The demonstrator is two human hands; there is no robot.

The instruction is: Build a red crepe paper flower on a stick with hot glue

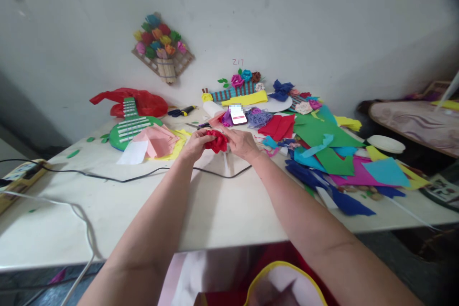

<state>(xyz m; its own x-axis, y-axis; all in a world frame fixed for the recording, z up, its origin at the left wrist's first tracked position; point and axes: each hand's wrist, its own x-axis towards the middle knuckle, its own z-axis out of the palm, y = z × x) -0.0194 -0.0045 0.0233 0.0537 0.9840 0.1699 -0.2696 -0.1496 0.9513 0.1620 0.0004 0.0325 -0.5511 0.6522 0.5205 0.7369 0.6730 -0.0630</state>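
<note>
Both my hands meet over the middle of the white table (215, 210). My left hand (195, 144) and my right hand (241, 143) are closed on a crumpled red paper flower (217, 141) held between them, fingers pinching its folds. A phone (238, 114) stands propped just behind it, beside a purple paper scrap (227, 118) and a tangle of lilac yarn (258, 117).
Coloured paper sheets (333, 158) pile up at the right. A green paper guitar (131, 126), pink paper (158, 139) and a red plastic bag (143, 100) lie at the left. A black cable (118, 180) crosses the table. Scissors (182, 112) rest near the wall; paper-flower crafts (161, 45) hang above.
</note>
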